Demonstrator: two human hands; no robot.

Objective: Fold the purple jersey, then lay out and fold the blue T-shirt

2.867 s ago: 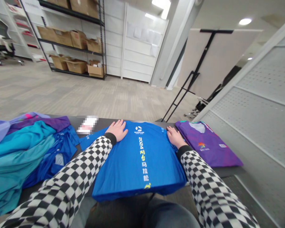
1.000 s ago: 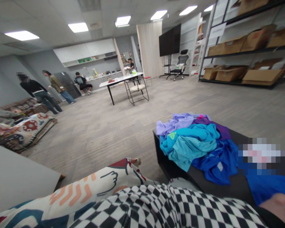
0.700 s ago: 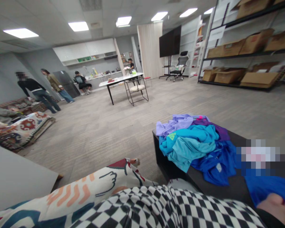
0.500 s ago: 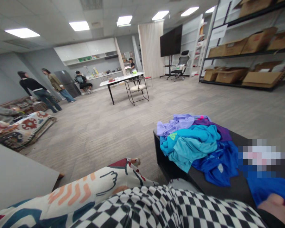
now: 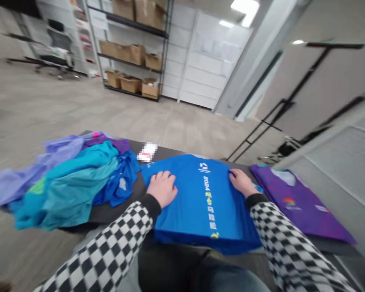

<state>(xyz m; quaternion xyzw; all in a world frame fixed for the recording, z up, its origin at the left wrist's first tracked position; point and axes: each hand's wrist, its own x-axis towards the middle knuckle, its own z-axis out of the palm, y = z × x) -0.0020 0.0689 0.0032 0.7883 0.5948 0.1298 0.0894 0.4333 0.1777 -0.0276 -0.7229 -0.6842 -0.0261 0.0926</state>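
Observation:
A bright blue T-shirt point(image 5: 200, 202) with yellow and white print lies folded on the dark table point(image 5: 115, 211) in front of me. My left hand point(image 5: 162, 187) rests on its left edge, fingers curled down onto the cloth. My right hand point(image 5: 241, 181) presses on the shirt's right edge, fingers bent over the fabric. Both arms wear black-and-white checked sleeves. The picture is smeared by motion.
A heap of teal, blue and lilac clothes point(image 5: 67, 178) lies at the table's left. A folded purple shirt point(image 5: 295, 202) lies at the right. A small white card point(image 5: 147, 152) sits behind. Shelves with cardboard boxes point(image 5: 130, 52) stand across the floor; a perforated panel point(image 5: 343, 154) rises at right.
My view has swung from the room at the left back to the table. Both hands and the blue shirt are in sight again, lying much as they did at first.

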